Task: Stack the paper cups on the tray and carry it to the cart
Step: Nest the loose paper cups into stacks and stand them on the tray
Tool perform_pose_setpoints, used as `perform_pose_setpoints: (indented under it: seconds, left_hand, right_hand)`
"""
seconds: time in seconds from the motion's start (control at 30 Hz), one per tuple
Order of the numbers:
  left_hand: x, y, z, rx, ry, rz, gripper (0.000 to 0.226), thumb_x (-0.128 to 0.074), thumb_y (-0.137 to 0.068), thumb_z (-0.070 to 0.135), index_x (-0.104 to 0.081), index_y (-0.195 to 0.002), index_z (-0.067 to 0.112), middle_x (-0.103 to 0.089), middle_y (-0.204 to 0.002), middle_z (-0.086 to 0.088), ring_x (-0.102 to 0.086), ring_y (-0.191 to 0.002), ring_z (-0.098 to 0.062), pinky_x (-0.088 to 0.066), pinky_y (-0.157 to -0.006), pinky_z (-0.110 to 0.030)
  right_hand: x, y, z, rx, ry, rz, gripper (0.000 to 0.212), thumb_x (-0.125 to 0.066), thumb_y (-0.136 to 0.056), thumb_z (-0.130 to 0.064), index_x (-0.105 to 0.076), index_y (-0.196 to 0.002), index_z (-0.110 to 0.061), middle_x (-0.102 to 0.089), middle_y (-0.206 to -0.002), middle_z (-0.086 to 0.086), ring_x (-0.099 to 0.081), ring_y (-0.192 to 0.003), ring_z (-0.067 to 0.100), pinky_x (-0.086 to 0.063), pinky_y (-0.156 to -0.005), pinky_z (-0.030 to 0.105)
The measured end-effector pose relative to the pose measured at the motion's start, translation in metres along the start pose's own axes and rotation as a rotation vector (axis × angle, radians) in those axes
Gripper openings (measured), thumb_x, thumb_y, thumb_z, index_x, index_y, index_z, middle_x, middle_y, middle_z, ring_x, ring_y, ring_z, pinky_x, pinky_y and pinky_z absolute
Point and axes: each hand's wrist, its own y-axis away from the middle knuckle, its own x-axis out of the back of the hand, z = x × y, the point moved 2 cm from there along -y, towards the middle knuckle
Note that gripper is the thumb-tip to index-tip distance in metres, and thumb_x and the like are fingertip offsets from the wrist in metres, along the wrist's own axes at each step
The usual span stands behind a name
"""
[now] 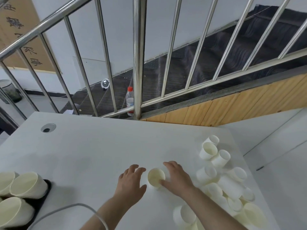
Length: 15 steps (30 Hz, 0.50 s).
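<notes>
Cups [25, 186] are standing at the far left on a dark tray [47, 188], several already upright there and cropped by the frame edge, so their count is staying unclear. A grey cable [69, 209] is curving across the tabletop [99, 146] beside the tray and running under the left forearm. The left hand [131, 181] is hovering just beside a single upright paper cup [156, 177], fingers spread and relaxed, holding nothing. The right hand [177, 177] is closing around that cup from the other side, thumb at the near rim and fingers reaching behind it; whether the grip is firm is hard to tell. Further right, a loose heap of cups [224, 180] is lying tipped on the tabletop, overlapping one another, and the nearest ones are running out of the lower edge of view.

These cups are looking very light and thin-walled, so they are probably going to crush under a hard squeeze and tip at a nudge; holding one by the sidewall near the stiffer rolled rim seems safest. Most of the tray is sitting hidden beneath its cups, and no cart is showing anywhere.
</notes>
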Motion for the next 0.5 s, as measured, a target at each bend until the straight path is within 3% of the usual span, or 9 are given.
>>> perform_pose_setpoints:
  seconds: [0.1, 0.23, 0.5]
  left_hand:
    - [-0.005, -0.004, 0.010, -0.036, -0.003, -0.021, 0.058, -0.055, -0.089, 0.038, -0.031, -0.142, 0.033, -0.025, -0.149, 0.006, -0.032, -0.136, -0.016, -0.030, -0.109, -0.030]
    - [-0.015, -0.013, 0.023, -0.079, -0.020, -0.062, 0.061, -0.055, -0.088, 0.034, -0.030, -0.143, 0.030, -0.024, -0.150, 0.003, -0.031, -0.135, -0.019, -0.037, -0.105, -0.030]
    - [-0.035, -0.036, 0.043, -0.163, -0.213, -0.152, 0.072, -0.056, -0.088, 0.026, -0.017, -0.148, 0.029, -0.003, -0.156, -0.005, -0.008, -0.144, -0.028, -0.033, -0.109, -0.039]
  right_hand:
    - [0.017, 0.017, 0.030, -0.161, 0.101, 0.056, 0.057, -0.057, -0.090, -0.048, -0.040, -0.137, -0.020, -0.039, -0.137, 0.001, -0.039, -0.127, 0.021, -0.045, -0.095, 0.034]
    - [0.021, 0.040, 0.056, -0.356, 0.130, -0.016, 0.054, -0.061, -0.085, -0.048, -0.045, -0.128, -0.020, -0.043, -0.128, 0.004, -0.044, -0.121, 0.024, -0.047, -0.089, 0.034]
    - [0.010, 0.050, 0.062, -0.407, 0.124, -0.091, 0.049, -0.063, -0.087, -0.031, -0.043, -0.130, -0.019, -0.042, -0.129, 0.004, -0.049, -0.119, 0.024, -0.044, -0.093, 0.033]
